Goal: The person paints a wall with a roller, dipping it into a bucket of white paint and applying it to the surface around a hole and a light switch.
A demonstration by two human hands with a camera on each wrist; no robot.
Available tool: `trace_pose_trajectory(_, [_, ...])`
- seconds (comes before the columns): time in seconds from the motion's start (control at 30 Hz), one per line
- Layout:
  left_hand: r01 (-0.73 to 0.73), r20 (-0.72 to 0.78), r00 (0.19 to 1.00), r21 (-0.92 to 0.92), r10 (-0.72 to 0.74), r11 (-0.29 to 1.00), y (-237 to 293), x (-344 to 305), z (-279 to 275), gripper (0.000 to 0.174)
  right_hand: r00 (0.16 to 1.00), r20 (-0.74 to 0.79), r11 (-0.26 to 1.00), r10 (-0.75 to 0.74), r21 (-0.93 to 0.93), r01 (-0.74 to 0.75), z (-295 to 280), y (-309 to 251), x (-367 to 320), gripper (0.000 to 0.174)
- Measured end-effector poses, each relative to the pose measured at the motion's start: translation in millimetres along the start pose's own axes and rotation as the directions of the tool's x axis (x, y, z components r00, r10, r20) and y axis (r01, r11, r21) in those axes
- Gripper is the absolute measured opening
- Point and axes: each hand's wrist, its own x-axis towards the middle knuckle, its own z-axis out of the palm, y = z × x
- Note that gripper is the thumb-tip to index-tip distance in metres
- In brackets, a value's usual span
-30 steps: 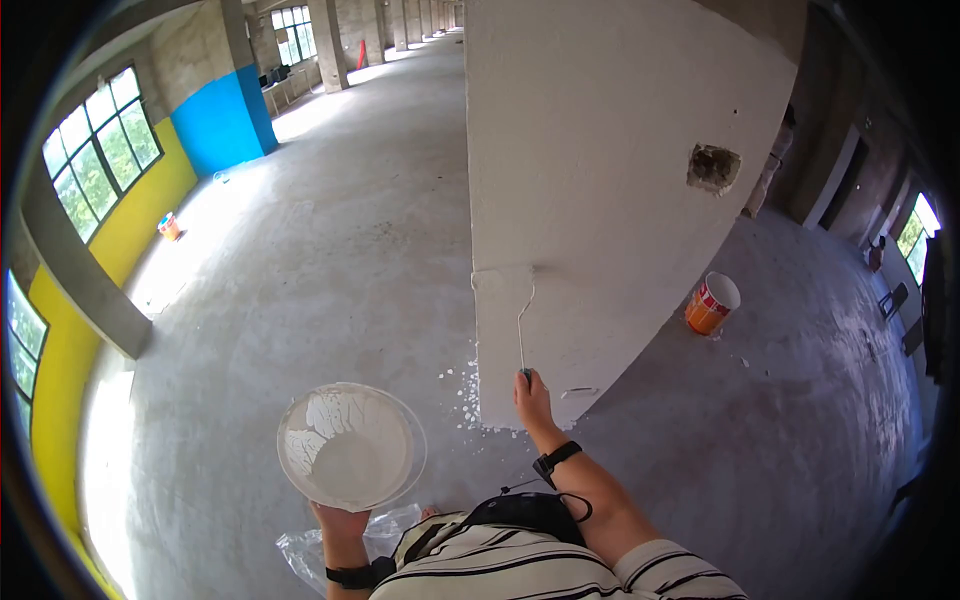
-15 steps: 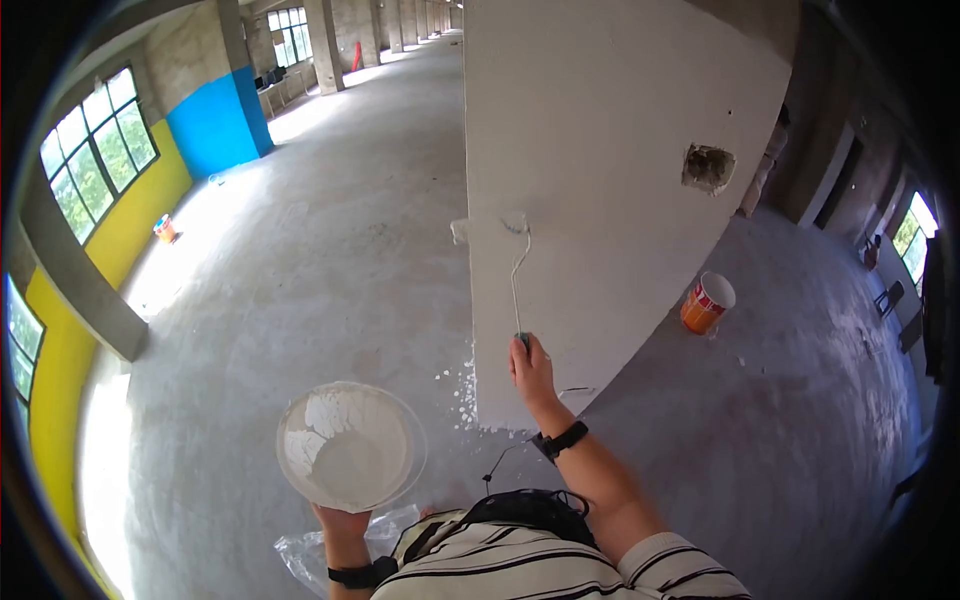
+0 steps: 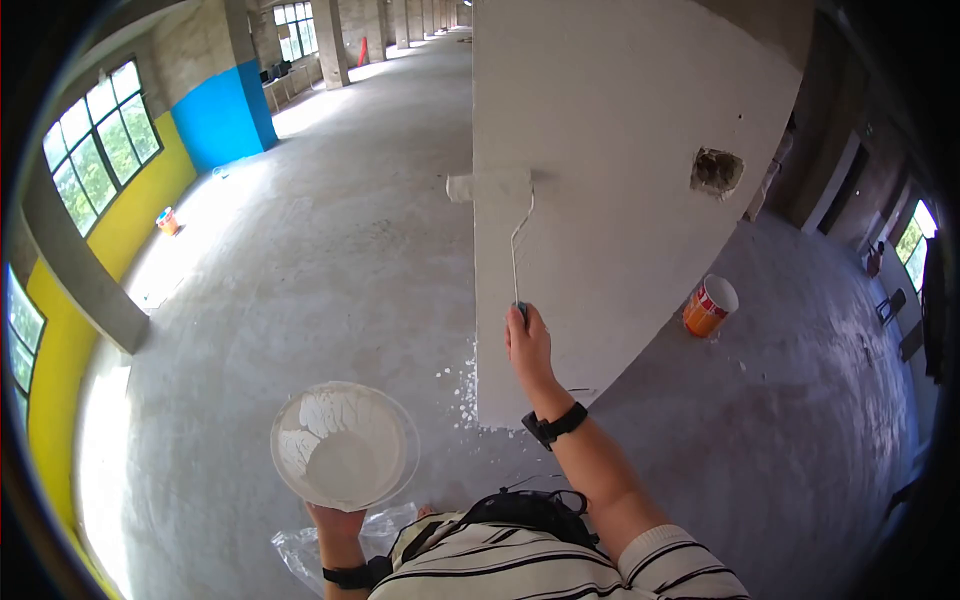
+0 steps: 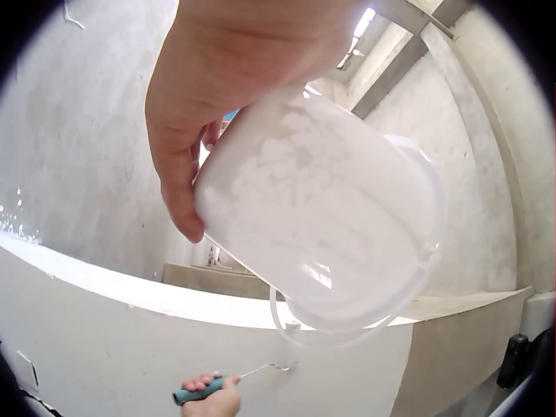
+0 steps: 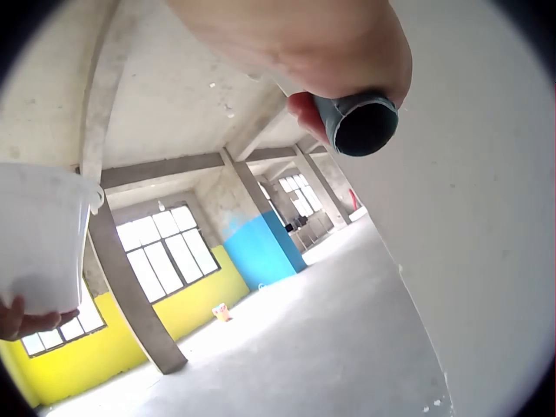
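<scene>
My right hand [image 3: 530, 345] grips the handle [image 4: 193, 393] of a paint roller [image 3: 505, 186], its fingers wrapped round the dark green grip. The white roller head lies against a whitish wall [image 3: 610, 270], with its left end jutting past the wall's edge. Low on the left, my left hand [image 3: 336, 522] holds a translucent plastic bucket [image 4: 321, 200] by its base, thumb bent over the lower side. Whitish paint [image 3: 350, 468] fills the bucket's bottom and streaks its inner wall. In the right wrist view, left-hand fingers [image 5: 39, 323] show under the bucket.
A square hole [image 3: 717, 173] breaks the wall's upper right. White spatters [image 3: 462, 397] dot the floor at its foot. An orange-and-white bucket [image 3: 711, 306] stands to the right. Clear plastic sheeting [image 3: 295, 548] lies by my left arm. A small bucket [image 3: 167, 221] stands near the yellow wall [image 3: 100, 225].
My right hand has moved up, carrying the roller higher along the wall's left edge; its left end now extends further past that edge. The left hand and bucket stay nearly in place.
</scene>
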Motion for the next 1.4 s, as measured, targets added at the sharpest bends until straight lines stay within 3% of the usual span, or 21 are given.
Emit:
trace_pose_trajectory(0.1, [-0.020, -0.099, 0.995, -0.018, 0.019, 1.000, -4.4, 9.3, -11.3, 0.066, 0.995, 0.025, 0.994, -0.095, 0.055, 0.093, -1.2, -50.7, 19.6, 0.033])
trace_pose_trajectory(0.2, [-0.032, -0.057, 0.998, 0.058, 0.035, 0.998, -5.3, 9.8, -22.4, 0.066, 0.987, 0.044, 0.980, -0.152, 0.135, 0.144, 2.0, -67.3, 26.1, 0.036])
trace_pose_trajectory(0.33, [-0.014, -0.089, 0.996, -0.012, 0.013, 1.000, -4.8, 2.1, -15.8, 0.067, 0.993, 0.019, 0.988, -0.117, 0.107, 0.114, 8.2, -19.5, 19.0, 0.036])
trace_pose_trajectory(0.4, [0.007, 0.022, 1.000, -0.028, -0.007, 1.000, -1.6, -6.8, -5.0, 0.059, 1.000, 0.011, 0.996, 0.016, 0.086, -0.016, 4.0, 3.1, 3.4, 0.036])
trace_pose_trajectory(0.53, [-0.019, -0.012, 1.000, -0.010, 0.019, 1.000, -1.8, -5.2, -16.3, 0.059, 0.998, 0.012, 0.997, 0.066, 0.031, -0.066, -1.6, 65.0, -22.2, 0.036])
trace_pose_trajectory(0.6, [-0.050, -0.104, 0.993, 0.025, 0.052, 0.998, -3.9, -1.3, -20.1, 0.068, 0.998, 0.012, 0.998, 0.063, -0.004, -0.063, -2.0, 104.2, -34.0, 0.033])
trace_pose_trajectory(0.67, [-0.055, -0.084, 0.995, 0.043, 0.058, 0.998, -4.4, -1.3, -24.4, 0.068, 0.995, 0.009, 0.995, 0.098, -0.016, -0.098, -4.8, 116.0, -49.8, 0.033])
trace_pose_trajectory(0.83, [-0.019, -0.052, 0.998, 0.045, 0.021, 0.999, -2.8, -3.6, -21.6, 0.069, 0.985, 0.012, 0.985, 0.170, 0.027, -0.170, -9.1, 96.3, -60.9, 0.034])
trace_pose_trajectory(0.9, [-0.019, -0.043, 0.999, 0.060, 0.022, 0.998, -2.8, -3.1, -29.2, 0.069, 0.994, 0.034, 0.987, 0.108, 0.116, -0.111, -11.0, 71.2, -48.2, 0.035])
trace_pose_trajectory(1.2, [0.011, -0.074, 0.997, -0.031, -0.013, 0.999, -1.3, -3.1, -30.8, 0.068, 0.984, 0.092, 0.974, -0.150, 0.187, 0.131, -21.6, -78.6, 29.4, 0.037])
trace_pose_trajectory(1.3, [0.015, -0.063, 0.998, -0.014, -0.015, 1.000, -1.4, -3.8, -31.7, 0.068, 0.991, 0.063, 0.982, -0.119, 0.153, 0.109, -21.2, -82.4, 31.0, 0.037])
trace_pose_trajectory(1.4, [0.031, -0.081, 0.996, -0.020, -0.033, 0.999, -0.7, -5.8, -34.5, 0.068, 0.997, 0.046, 0.993, -0.060, 0.103, 0.055, -16.2, -33.4, 23.0, 0.036])
